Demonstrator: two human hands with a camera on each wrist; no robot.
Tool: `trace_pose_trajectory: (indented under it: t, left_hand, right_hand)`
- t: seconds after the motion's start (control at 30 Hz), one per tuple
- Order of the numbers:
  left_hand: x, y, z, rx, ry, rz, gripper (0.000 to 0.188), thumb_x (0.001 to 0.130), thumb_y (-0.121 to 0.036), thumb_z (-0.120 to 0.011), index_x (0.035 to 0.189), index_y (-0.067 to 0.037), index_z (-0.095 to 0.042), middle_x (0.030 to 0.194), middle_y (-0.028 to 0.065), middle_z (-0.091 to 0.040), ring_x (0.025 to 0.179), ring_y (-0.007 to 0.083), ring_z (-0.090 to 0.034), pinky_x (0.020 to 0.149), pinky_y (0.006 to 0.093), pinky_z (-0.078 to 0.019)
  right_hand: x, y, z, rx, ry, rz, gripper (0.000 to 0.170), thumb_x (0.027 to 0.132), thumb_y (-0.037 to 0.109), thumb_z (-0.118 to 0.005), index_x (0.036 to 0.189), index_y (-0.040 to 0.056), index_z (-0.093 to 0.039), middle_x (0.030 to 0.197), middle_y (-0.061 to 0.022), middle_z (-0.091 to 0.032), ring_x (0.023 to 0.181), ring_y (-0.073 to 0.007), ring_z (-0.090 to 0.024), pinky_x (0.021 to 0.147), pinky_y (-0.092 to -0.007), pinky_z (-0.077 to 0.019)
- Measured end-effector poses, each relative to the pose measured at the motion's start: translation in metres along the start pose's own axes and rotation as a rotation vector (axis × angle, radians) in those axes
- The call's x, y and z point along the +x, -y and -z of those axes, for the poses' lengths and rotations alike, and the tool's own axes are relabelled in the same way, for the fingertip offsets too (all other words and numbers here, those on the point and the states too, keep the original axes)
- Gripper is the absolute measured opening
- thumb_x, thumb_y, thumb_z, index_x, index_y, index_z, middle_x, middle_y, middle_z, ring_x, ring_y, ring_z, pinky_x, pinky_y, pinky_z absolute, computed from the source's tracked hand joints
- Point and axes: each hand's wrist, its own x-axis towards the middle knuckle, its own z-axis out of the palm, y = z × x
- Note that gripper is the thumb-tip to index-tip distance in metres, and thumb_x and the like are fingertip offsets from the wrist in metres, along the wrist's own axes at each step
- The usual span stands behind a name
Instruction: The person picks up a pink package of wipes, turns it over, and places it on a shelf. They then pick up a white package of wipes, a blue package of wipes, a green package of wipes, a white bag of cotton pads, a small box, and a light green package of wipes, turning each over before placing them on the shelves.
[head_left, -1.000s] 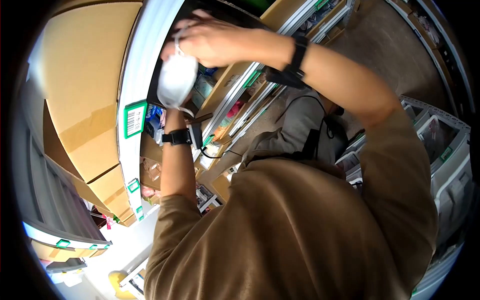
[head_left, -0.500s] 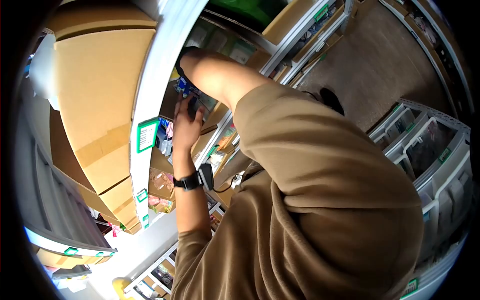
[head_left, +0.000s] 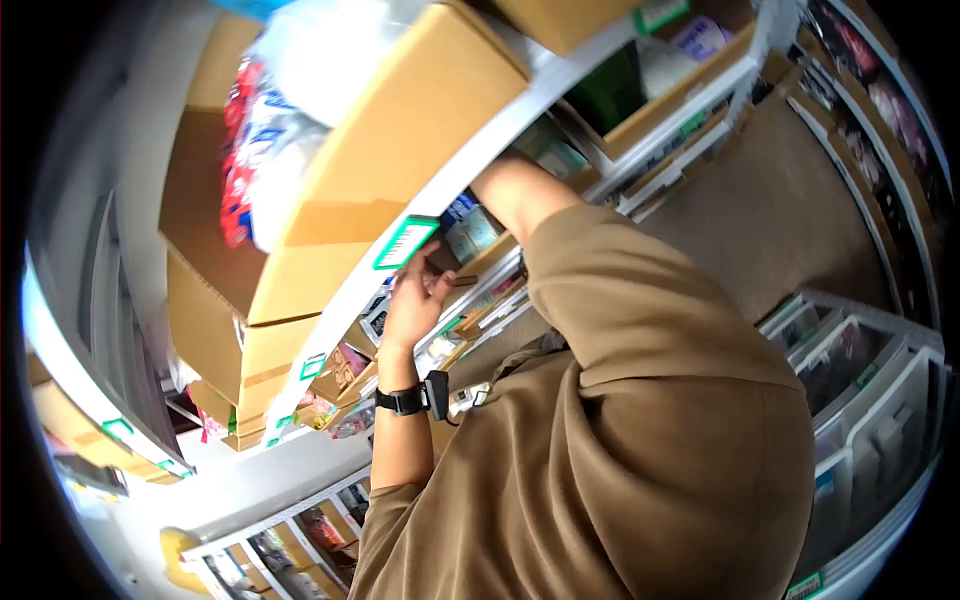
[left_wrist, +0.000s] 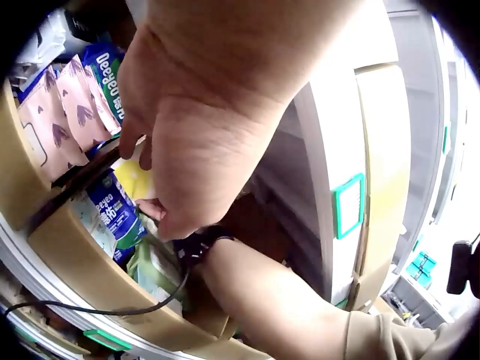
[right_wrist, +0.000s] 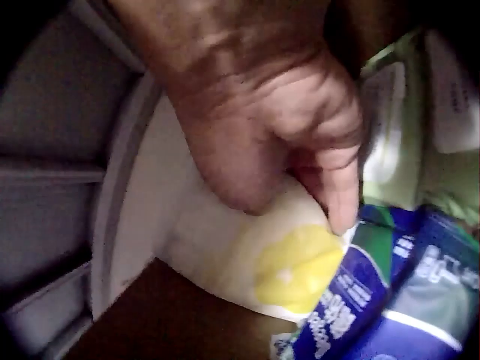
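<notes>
My right hand (right_wrist: 277, 127) is inside a shelf box; in the right wrist view its thumb and a finger pinch a white packet (right_wrist: 296, 274) with a yellow print. Blue Deeyeo packs (right_wrist: 345, 307) lie against that packet. The head view hides this hand behind the shelf edge. My left hand (head_left: 412, 308) is at the box front with fingers loosely extended. From the left wrist, this hand (left_wrist: 191, 142) hangs over the cardboard edge between pink heart-print packs (left_wrist: 82, 112) and a blue pack (left_wrist: 116, 210); whether it touches the edge is unclear.
A white shelf beam with a green-framed label (head_left: 406, 243) runs just above my hands. Large cardboard boxes (head_left: 390, 150) stand on the upper shelf, one holding plastic-wrapped goods. White bins (head_left: 880, 430) stand at the right. A cable (left_wrist: 97, 306) crosses the box front.
A white object with a cord, held in my hands a second ago, is out of sight. My right arm has reached into the shelf, my left hand has come away from it, and the head view has turned.
</notes>
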Motion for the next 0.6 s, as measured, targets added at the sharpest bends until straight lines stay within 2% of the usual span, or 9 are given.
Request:
trace_pose_trajectory:
  t: [0.03,0.07,0.13,0.27,0.33,0.43,0.47,0.53,0.6]
  left_hand:
    - [-0.003,0.002,0.003,-0.04,0.006,0.001,0.052,0.085,-0.02,-0.07,0.129,-0.001,-0.052,0.084,0.0158,-0.061,0.078,0.0268,-0.06,0.076,0.0387,-0.0488]
    - [-0.007,-0.005,0.013,-0.07,0.097,0.144,0.049,0.087,-0.012,-0.067,0.13,0.002,-0.049,0.108,0.0155,-0.063,0.105,0.0259,-0.06,0.095,0.0356,-0.0428]
    - [-0.019,-0.001,0.023,-0.113,0.075,0.194,0.05,0.087,-0.012,-0.066,0.131,0.003,-0.047,0.11,0.0162,-0.063,0.106,0.0261,-0.06,0.095,0.0347,-0.0447]
    - [-0.056,0.022,0.042,-0.203,-0.042,0.083,0.046,0.088,-0.015,-0.066,0.129,-0.001,-0.051,0.12,0.0188,-0.062,0.115,0.0293,-0.059,0.096,0.0381,-0.0459]
    - [-0.084,0.021,0.053,-0.227,-0.072,0.199,0.039,0.089,-0.02,-0.065,0.123,-0.003,-0.057,0.119,0.0181,-0.064,0.112,0.0336,-0.06,0.097,0.0392,-0.0461]
    - [-0.131,0.053,0.04,-0.443,-0.117,0.316,0.038,0.089,-0.02,-0.065,0.122,-0.003,-0.058,0.113,0.0164,-0.067,0.108,0.0282,-0.063,0.092,0.0369,-0.0483]
    - [-0.148,0.065,0.029,-0.527,-0.136,0.408,0.035,0.09,-0.018,-0.064,0.121,-0.003,-0.058,0.109,0.0147,-0.068,0.104,0.0262,-0.065,0.089,0.0359,-0.0493]
    - [-0.181,0.076,0.01,-0.645,-0.23,0.471,0.033,0.089,-0.017,-0.063,0.119,-0.004,-0.059,0.106,0.0135,-0.069,0.099,0.0257,-0.066,0.086,0.0357,-0.0502]
    - [-0.21,0.08,-0.005,-0.524,-0.295,0.518,0.03,0.089,-0.013,-0.064,0.117,-0.001,-0.058,0.097,0.0115,-0.07,0.09,0.0203,-0.066,0.081,0.0337,-0.052]
  right_hand:
    - [-0.006,-0.004,-0.001,0.025,0.04,-0.006,0.029,0.094,0.028,-0.054,0.109,0.0039,-0.061,0.095,-0.0092,-0.066,0.089,-0.0216,-0.066,0.077,-0.0344,-0.0537]
    - [-0.01,-0.006,0.0,0.055,0.085,-0.013,0.029,0.095,0.028,-0.054,0.11,0.0038,-0.06,0.095,-0.0092,-0.066,0.089,-0.0216,-0.065,0.077,-0.0343,-0.0537]
    - [-0.019,-0.011,0.003,0.116,0.191,-0.03,0.03,0.095,0.029,-0.053,0.11,0.0037,-0.06,0.095,-0.0092,-0.066,0.089,-0.0214,-0.065,0.077,-0.0341,-0.0537]
    - [-0.048,-0.005,0.018,0.323,0.435,-0.063,0.032,0.097,0.031,-0.052,0.111,0.0034,-0.06,0.094,-0.0091,-0.066,0.088,-0.0211,-0.065,0.077,-0.0339,-0.0536]
    - [-0.065,0.009,0.019,0.457,0.584,-0.095,0.033,0.097,0.032,-0.051,0.111,0.0033,-0.059,0.093,-0.0091,-0.066,0.088,-0.021,-0.065,0.077,-0.0337,-0.0535]
    - [-0.112,0.023,-0.001,0.626,0.839,-0.126,0.034,0.098,0.034,-0.05,0.112,0.0031,-0.059,0.093,-0.0091,-0.066,0.087,-0.0208,-0.065,0.077,-0.0335,-0.0535]
    - [-0.137,0.084,0.031,0.624,0.872,-0.268,0.039,0.097,0.036,-0.056,0.115,0.0015,-0.058,0.095,-0.008,-0.064,0.091,-0.0146,-0.062,0.078,-0.029,-0.0512]
    - [-0.167,0.072,-0.002,0.471,0.915,0.077,0.029,0.096,0.024,-0.06,0.113,0.0011,-0.056,0.095,-0.0054,-0.065,0.089,-0.0104,-0.06,0.078,-0.0256,-0.05]
    - [-0.181,0.068,-0.04,0.438,0.899,-0.028,0.027,0.095,0.02,-0.062,0.113,0.0001,-0.056,0.095,-0.0051,-0.065,0.089,-0.01,-0.059,0.078,-0.0248,-0.049]
